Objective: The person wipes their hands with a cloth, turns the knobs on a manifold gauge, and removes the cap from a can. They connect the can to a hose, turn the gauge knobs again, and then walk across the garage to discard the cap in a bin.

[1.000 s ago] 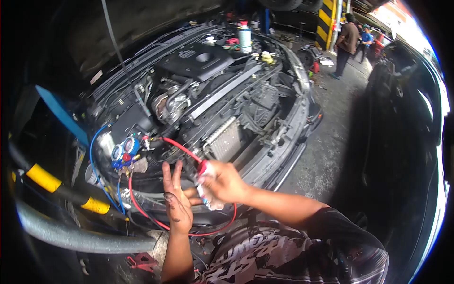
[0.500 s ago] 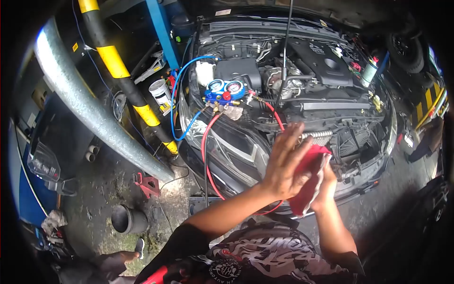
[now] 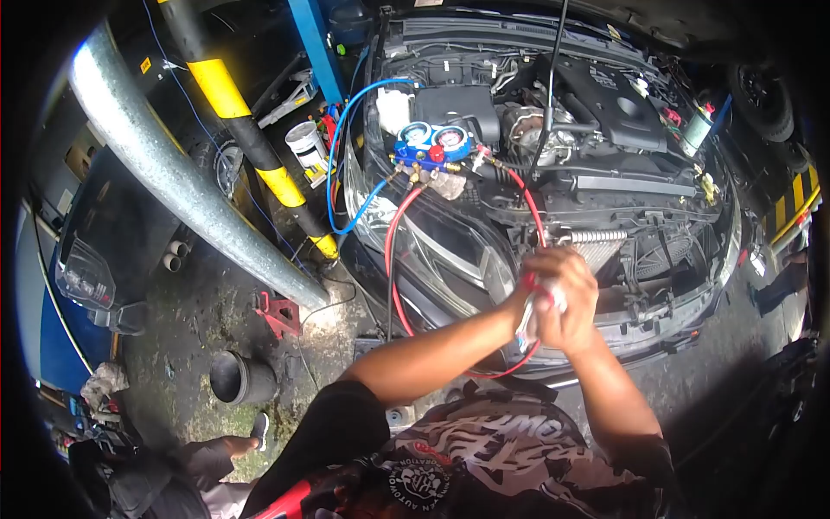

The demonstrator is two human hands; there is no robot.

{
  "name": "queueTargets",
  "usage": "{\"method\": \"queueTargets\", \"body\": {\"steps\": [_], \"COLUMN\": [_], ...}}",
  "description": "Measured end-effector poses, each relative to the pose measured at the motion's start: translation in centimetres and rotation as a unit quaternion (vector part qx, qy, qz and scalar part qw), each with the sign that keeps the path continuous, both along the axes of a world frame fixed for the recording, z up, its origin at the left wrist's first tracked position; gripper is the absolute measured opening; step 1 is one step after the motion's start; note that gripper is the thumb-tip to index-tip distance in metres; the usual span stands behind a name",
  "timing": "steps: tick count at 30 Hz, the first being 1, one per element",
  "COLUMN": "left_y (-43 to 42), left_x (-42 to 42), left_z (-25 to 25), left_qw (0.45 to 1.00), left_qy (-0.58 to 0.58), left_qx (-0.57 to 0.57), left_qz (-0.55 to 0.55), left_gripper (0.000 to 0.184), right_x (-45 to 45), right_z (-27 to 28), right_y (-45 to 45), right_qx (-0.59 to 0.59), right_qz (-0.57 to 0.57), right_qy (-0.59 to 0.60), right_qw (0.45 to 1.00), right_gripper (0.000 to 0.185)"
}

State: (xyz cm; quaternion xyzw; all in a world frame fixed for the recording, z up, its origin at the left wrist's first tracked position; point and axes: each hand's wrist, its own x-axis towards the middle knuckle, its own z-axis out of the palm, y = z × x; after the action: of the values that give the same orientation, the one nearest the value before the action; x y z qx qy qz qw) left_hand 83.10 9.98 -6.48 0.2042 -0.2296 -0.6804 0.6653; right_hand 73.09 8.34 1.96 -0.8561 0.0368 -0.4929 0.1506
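Observation:
In front of the car's open front end, my hands are pressed together around a crumpled red-and-white cloth. My left hand is closed on the cloth from the left and partly hidden behind the other. Wrapped over it, my right hand has its fingers curled, with bits of red showing between them. Just behind the hands runs a red hose from a blue gauge manifold with two round dials, resting at the engine bay's front corner.
The black engine cover and a spray can sit in the bay. A thin prop rod stands upright. To the left are a striped post, a red jack stand and a dark bucket. Another person's shoe shows at lower left.
My hands have come together, bunching the cloth that was spread between them. My left hand has gone from open fingers to a closed grip. The view has shifted slightly.

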Motion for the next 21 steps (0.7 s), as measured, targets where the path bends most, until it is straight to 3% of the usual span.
{"method": "queueTargets", "body": {"steps": [1, 2, 3, 4, 5, 7, 8, 10, 12, 13, 14, 15, 16, 17, 18, 19, 21], "left_y": [1.7, 3.4, 3.7, 4.0, 4.0, 1.8, 1.2, 0.4, 0.4, 0.5, 0.9, 1.4, 2.0, 3.2, 2.4, 2.0, -0.5], "left_x": [0.6, 1.3, 1.3, 2.0, 2.7, 4.3, 4.5, 2.9, 0.7, 0.7, 0.6, 0.5, 0.0, -1.0, -0.7, 0.0, 1.8], "left_z": [3.1, 6.4, 6.5, 7.0, 7.4, 5.0, 4.0, 2.2, -0.4, 0.0, 0.5, 1.3, 2.2, 4.4, 4.3, 4.7, 3.6], "left_qw": [0.985, 0.942, 0.969, 0.975, 0.980, 0.997, 0.998, 0.997, 0.991, 0.989, 0.977, 0.936, 0.874, 0.801, 0.820, 0.821, 0.752], "left_qy": [-0.169, -0.334, -0.241, -0.220, -0.198, -0.061, -0.002, 0.059, 0.065, 0.011, -0.122, -0.283, -0.416, -0.512, -0.467, -0.459, -0.483], "left_qx": [-0.002, 0.000, -0.057, -0.034, -0.013, 0.026, 0.054, 0.040, -0.085, -0.106, -0.108, -0.107, -0.105, -0.105, -0.152, -0.135, -0.142], "left_qz": [0.016, 0.030, 0.020, 0.021, 0.026, 0.036, 0.033, 0.038, 0.086, 0.105, 0.139, 0.182, 0.227, 0.292, 0.295, 0.311, 0.425], "left_gripper": [0.034, 0.040, 0.063, 0.066, 0.070, 0.075, 0.069, 0.056, 0.049, 0.051, 0.055, 0.060, 0.065, 0.072, 0.080, 0.079, 0.079], "right_x": [0.4, -1.5, -1.0, -1.2, -2.5, -1.6, -0.9, 0.2, 1.2, 1.6, 2.2, 0.7, 0.5, -0.2, -0.9, -1.0, 0.3], "right_z": [0.5, -0.3, 1.3, 2.6, 1.7, 4.9, 5.2, 4.7, 0.5, -0.4, -0.8, -0.5, -0.9, 1.2, 2.5, 3.2, 5.0], "right_y": [-0.6, -3.4, -4.9, -6.5, -8.1, -3.2, -1.1, -0.2, -0.6, -0.7, -1.3, -2.3, -5.7, -7.1, -7.8, -7.9, -3.8], "right_qx": [0.114, 0.252, 0.457, 0.567, 0.501, 0.369, 0.123, -0.104, -0.026, 0.011, 0.078, 0.346, 0.499, 0.672, 0.733, 0.735, 0.755], "right_qz": [-0.017, -0.155, -0.116, -0.090, -0.068, -0.024, -0.096, -0.115, -0.029, 0.015, 0.002, -0.084, -0.137, -0.042, 0.065, 0.161, 0.085], "right_qy": [-0.054, 0.064, -0.089, -0.186, -0.199, -0.157, -0.068, 0.038, 0.071, 0.088, -0.005, 0.088, 0.027, -0.093, -0.146, -0.201, -0.282], "right_qw": [0.992, 0.953, 0.878, 0.797, 0.839, 0.916, 0.985, 0.987, 0.997, 0.996, 0.997, 0.930, 0.855, 0.734, 0.661, 0.627, 0.585], "right_gripper": [0.030, 0.039, 0.045, 0.047, 0.043, 0.039, 0.038, 0.037, 0.034, 0.032, 0.024, 0.028, 0.037, 0.045, 0.048, 0.048, 0.050]}}
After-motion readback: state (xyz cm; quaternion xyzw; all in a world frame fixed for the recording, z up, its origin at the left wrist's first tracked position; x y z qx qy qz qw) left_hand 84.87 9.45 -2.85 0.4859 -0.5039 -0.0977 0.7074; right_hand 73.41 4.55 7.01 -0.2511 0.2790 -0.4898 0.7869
